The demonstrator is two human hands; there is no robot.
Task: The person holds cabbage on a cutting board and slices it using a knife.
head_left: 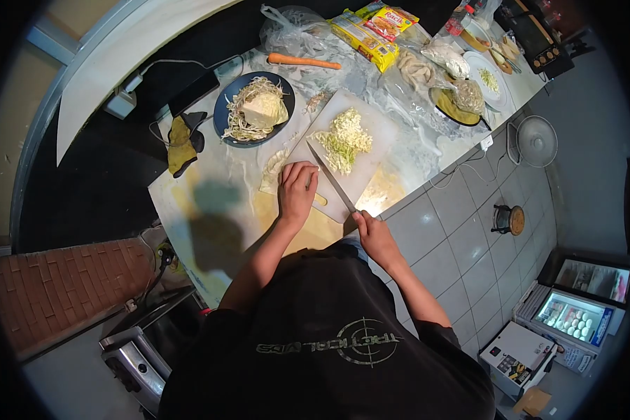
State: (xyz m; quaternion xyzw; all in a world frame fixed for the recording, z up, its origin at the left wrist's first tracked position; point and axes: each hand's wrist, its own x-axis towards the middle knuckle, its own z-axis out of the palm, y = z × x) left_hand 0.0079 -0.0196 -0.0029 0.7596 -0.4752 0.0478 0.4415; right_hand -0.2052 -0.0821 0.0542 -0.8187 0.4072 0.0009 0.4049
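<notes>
My right hand [375, 238] is closed round the handle of a knife [332, 179], whose blade slants up and left across a white cutting board [379, 133]. Chopped cabbage [350, 136] lies heaped on the board, just beyond the blade. My left hand [298, 190] rests at the board's left edge with its fingers bent and close together; whether anything is under them is hidden. Beside it lies a loose pale cabbage leaf [272, 171]. Farther back on the left, a dark plate [226, 120] holds bean sprouts and a cut piece of cabbage [264, 110].
Behind the board are a carrot [304, 61], yellow packets [365, 43] and plastic bags [427, 91]. A white plate [488, 72] with shreds stands at the back right. A dark cloth [182, 145] lies at the left edge. The table's right edge borders the tiled floor.
</notes>
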